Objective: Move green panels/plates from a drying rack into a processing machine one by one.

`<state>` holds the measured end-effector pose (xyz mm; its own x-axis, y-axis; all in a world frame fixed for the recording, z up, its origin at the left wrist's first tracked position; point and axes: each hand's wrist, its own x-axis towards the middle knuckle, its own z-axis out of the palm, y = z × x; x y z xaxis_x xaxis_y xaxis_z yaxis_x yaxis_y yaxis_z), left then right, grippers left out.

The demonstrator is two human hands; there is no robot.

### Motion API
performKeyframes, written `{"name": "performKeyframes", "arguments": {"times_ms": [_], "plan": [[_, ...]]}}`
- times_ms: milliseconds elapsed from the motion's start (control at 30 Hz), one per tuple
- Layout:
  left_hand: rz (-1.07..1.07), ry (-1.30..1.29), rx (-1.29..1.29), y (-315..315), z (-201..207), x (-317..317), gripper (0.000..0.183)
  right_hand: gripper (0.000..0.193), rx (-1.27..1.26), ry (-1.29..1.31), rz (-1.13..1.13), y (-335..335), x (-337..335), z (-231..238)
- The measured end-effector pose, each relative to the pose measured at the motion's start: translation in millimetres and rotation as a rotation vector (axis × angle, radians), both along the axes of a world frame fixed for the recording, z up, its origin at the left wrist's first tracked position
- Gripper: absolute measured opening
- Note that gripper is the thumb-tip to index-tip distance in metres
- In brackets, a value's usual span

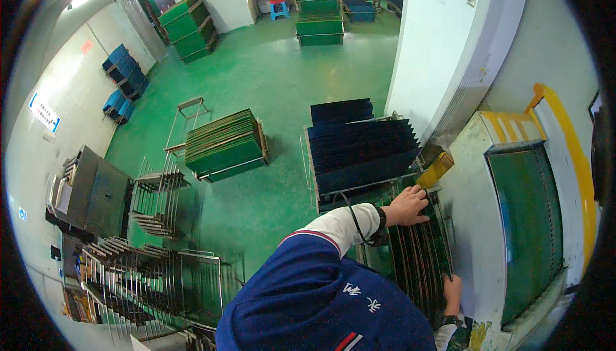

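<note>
The left hand (408, 205) lay closed over the far top edge of a row of dark green boards (420, 261) that stood upright on edge in a wire rack (443, 200). Its fingers were curled around the top of the boards, and a black strap sat on the wrist. The right hand (452, 285) held the near end of the same row, low beside the machine; the fingers seemed to press against the boards, but how tightly they closed I could not tell. The boards stood just beside a pale machine (471, 216) with a green conveyor belt (529, 222) and a yellow rail (568, 133).

Behind the rack was a cart of dark blue boards (362, 145), also standing on edge. More to the left, on the green floor (269, 75), a cart of green boards (224, 142) stood alone. Empty wire racks (154, 280) were crowded near the lower left, beside a grey cabinet (96, 194). Far away more green stacks (319, 11) and a blue stool (278, 8) were visible.
</note>
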<state>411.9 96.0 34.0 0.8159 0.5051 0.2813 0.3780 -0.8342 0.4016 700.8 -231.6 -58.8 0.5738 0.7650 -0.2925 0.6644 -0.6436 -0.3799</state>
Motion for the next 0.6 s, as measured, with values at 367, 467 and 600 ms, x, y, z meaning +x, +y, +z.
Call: {"name": "performKeyframes", "arguments": {"times_ms": [367, 467, 600], "plan": [[0.019, -0.043, 0.056, 5, -7, 0, 0.05, 0.036, 0.042, 0.038, -0.012, 13, 2, 11], [-0.036, 0.036, 0.006, 7, -4, 12, 0.053, 0.036, 0.099, -0.031, 0.025, -7, 17, -14], [0.016, -0.072, 0.055, 6, -8, 5, 0.052, 0.042, 0.073, 0.011, -0.006, 9, -2, 20]]}}
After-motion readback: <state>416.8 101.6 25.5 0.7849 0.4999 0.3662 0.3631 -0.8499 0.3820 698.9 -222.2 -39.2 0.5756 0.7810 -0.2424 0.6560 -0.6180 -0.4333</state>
